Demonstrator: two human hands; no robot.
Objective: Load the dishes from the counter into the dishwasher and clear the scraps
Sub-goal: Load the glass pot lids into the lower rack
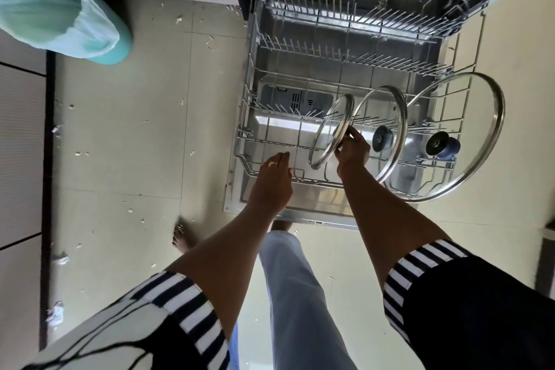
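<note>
the right hand (pixel 353 149) is found with fingers curled round the lower edge of a small round glass lid with a steel rim (pixel 326 132), which is gripped at the rim; the lid's knob is hidden by the hand. the lid is held nearly upright, tilted slightly, among the tines at the front of the silver wire lower rack (pixel 249 117), which is drawn out over the open stainless dishwasher door (pixel 318 201). just to its right, a medium glass lid with a blue knob (pixel 387 117) is stood on edge in the same rack, and beyond that a large glass lid with a blue knob (pixel 480 117) is leaned at the rack's right end. the left hand (pixel 274 177), on which a ring is worn, is extended with fingers together and fairly straight, the tips brought to the front wire of the rack; contact cannot be confirmed. nothing is held in it. the wire upper rack (pixel 375 3) is seen pulled out above, with dark debris visible behind it. pale scraps (pixel 210 42) are scattered over the beige tiled floor (pixel 135 129) to the left of the door. a teal bin lined with a pale bag (pixel 60 3) is stood at the upper left, well apart from the dishwasher.
</note>
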